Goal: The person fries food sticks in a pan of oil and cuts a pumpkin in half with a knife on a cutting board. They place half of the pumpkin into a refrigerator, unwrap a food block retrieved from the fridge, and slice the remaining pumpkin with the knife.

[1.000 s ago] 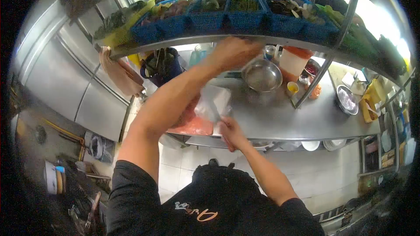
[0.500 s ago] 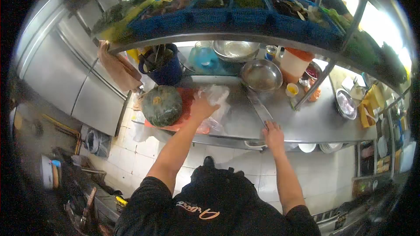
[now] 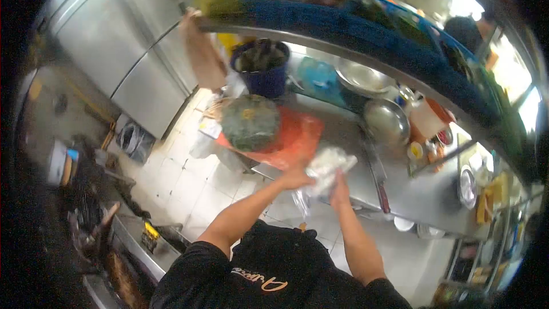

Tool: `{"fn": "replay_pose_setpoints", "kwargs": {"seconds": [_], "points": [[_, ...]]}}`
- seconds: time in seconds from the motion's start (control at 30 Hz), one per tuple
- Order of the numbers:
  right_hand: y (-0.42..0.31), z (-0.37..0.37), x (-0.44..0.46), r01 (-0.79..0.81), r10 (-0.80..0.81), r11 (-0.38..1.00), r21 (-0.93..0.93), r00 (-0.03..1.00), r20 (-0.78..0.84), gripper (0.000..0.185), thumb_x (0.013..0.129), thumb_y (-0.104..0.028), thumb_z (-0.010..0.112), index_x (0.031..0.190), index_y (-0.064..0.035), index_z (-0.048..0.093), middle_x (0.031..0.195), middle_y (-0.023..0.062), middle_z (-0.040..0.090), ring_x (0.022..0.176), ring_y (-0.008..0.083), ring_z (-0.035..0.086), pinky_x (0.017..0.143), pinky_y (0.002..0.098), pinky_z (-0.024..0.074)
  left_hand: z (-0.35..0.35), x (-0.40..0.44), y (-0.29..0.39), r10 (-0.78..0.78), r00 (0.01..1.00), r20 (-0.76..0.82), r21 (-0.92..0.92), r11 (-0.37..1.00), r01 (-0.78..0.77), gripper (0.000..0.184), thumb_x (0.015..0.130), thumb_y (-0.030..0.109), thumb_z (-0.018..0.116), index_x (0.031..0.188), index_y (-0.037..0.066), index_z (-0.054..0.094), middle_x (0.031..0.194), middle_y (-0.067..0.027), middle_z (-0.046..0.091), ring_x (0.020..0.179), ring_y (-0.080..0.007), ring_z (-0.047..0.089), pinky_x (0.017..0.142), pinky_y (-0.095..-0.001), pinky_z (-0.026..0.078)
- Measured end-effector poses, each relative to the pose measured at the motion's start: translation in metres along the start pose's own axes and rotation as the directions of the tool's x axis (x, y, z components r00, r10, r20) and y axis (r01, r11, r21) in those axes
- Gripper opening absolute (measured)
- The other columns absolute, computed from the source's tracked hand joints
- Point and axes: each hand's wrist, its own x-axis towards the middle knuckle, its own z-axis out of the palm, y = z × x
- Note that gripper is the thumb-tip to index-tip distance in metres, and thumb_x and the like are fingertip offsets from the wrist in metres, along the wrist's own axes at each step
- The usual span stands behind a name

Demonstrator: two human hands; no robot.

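A crumpled clear plastic bag (image 3: pixel 329 169) is bunched between my two hands, just over the front edge of the steel counter. My left hand (image 3: pixel 297 175) grips its left side; my right hand (image 3: pixel 339 189) holds it from the right. Both are somewhat blurred. To the left, a big dark green pumpkin (image 3: pixel 250 122) rests on a red cutting board (image 3: pixel 303 137). A long knife (image 3: pixel 376 169) with a dark reddish handle lies on the counter, right of my right hand and apart from it.
Behind the board stands a dark blue bucket (image 3: pixel 260 68). Metal bowls (image 3: pixel 386 120) and a tub with an orange lid (image 3: pixel 429 119) line the counter's back. Overhead runs a shelf of blue baskets (image 3: pixel 343 28). Another person (image 3: pixel 466 31) is at the far right.
My left hand has lifted the plastic bag off the board and brought it toward me. My right hand has left the knife and taken hold of the bag. The view has turned.
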Motion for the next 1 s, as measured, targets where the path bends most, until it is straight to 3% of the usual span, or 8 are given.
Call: {"fn": "replay_pose_setpoints", "kwargs": {"seconds": [0.27,0.37,0.47,0.5,0.67,0.8,0.87,1.0], "points": [[0.007,0.116,-0.054,-0.101,0.039,0.986,0.131,0.911,0.411,0.064,0.085,-0.04,0.058,0.13,-0.0014,0.036,0.122,0.0119,0.051,0.107,0.0258,0.053,0.091,0.0359,0.0439,-0.108,-0.103,0.012,0.096,0.99,0.1,-0.718,0.696,0.005,0.062,0.077,0.019,0.062,0.131,-0.001,0.04,0.121,-0.0148,0.054,0.109,-0.0211,0.05,0.095,-0.0337,0.037],[0.023,0.194,-0.047,-0.21,0.157,0.974,0.079,0.889,0.431,0.061,0.08,-0.028,0.061,0.129,-0.0003,0.038,0.119,0.0132,0.052,0.105,0.028,0.054,0.089,0.0387,0.0458,-0.176,-0.138,-0.025,0.077,0.997,-0.03,-0.348,0.934,-0.082,0.054,0.086,0.025,0.054,0.131,-0.001,0.039,0.123,-0.017,0.053,0.111,-0.0224,0.05,0.096,-0.0342,0.037],[0.04,0.298,-0.059,-0.35,0.205,0.92,0.178,0.815,0.541,0.065,0.078,-0.03,0.058,0.132,-0.0015,0.034,0.121,0.0151,0.051,0.108,0.0316,0.053,0.092,0.0416,0.0435,-0.275,-0.179,-0.018,-0.313,0.938,0.146,-0.132,0.934,0.332,0.055,0.091,0.037,0.045,0.127,-0.005,0.042,0.129,-0.0269,0.043,0.117,-0.0368,0.046,0.098,-0.0344,0.036],[0.048,0.33,-0.06,-0.364,0.17,0.903,0.228,0.79,0.589,0.066,0.078,-0.031,0.057,0.133,-0.0021,0.033,0.121,0.0156,0.051,0.108,0.0324,0.052,0.093,0.0424,0.0431,-0.286,-0.192,-0.046,-0.079,0.997,0.002,-0.117,0.99,0.079,0.046,0.094,0.033,0.042,0.125,0.0,0.046,0.13,-0.0216,0.046,0.117,-0.0342,0.048,0.097,-0.035,0.036],[0.067,0.405,-0.043,-0.413,0.191,0.863,0.291,0.8,0.569,0.07,0.078,-0.036,0.056,0.134,-0.0045,0.031,0.124,0.0184,0.048,0.107,0.0367,0.052,0.091,0.0493,0.0432,-0.376,-0.235,-0.111,-0.074,0.893,-0.444,-0.307,0.949,-0.074,0.032,0.087,0.008,0.042,0.116,0.003,0.056,0.117,-0.0138,0.058,0.106,-0.022,0.055,0.089,-0.0331,0.042],[0.052,0.434,-0.026,-0.438,0.141,0.841,0.317,0.743,0.654,0.073,0.076,-0.04,0.057,0.135,-0.0077,0.03,0.121,0.0215,0.048,0.106,0.0412,0.052,0.087,0.057,0.0437,-0.42,-0.208,-0.215,-0.524,0.552,-0.648,-0.574,0.813,0.097,0.011,0.08,0.003,0.044,0.076,0.001,0.055,0.074,-0.0062,0.057,0.07,-0.0157,0.055,0.066,-0.0279,0.046],[0.048,0.446,-0.016,-0.438,0.135,0.833,0.338,0.753,0.644,0.076,0.075,-0.042,0.058,0.135,-0.0067,0.028,0.121,0.0223,0.047,0.107,0.0406,0.051,0.088,0.057,0.043,-0.429,-0.172,-0.268,-0.512,0.371,-0.775,-0.477,0.858,0.188,0.003,0.075,0.004,0.049,0.077,0.003,0.052,0.072,-0.0097,0.053,0.072,-0.0203,0.054,0.07,-0.0309,0.044],[0.048,0.477,0.013,-0.412,0.113,0.834,0.367,0.779,0.617,0.078,0.074,-0.043,0.058,0.136,-0.0057,0.027,0.124,0.0236,0.045,0.109,0.0418,0.049,0.089,0.0573,0.0417,-0.416,-0.094,-0.347,-0.219,0.47,-0.855,-0.198,0.976,0.094,0.031,0.069,0.005,0.054,0.098,0.001,0.046,0.095,-0.0184,0.048,0.093,-0.031,0.049,0.083,-0.0363,0.04]]}}
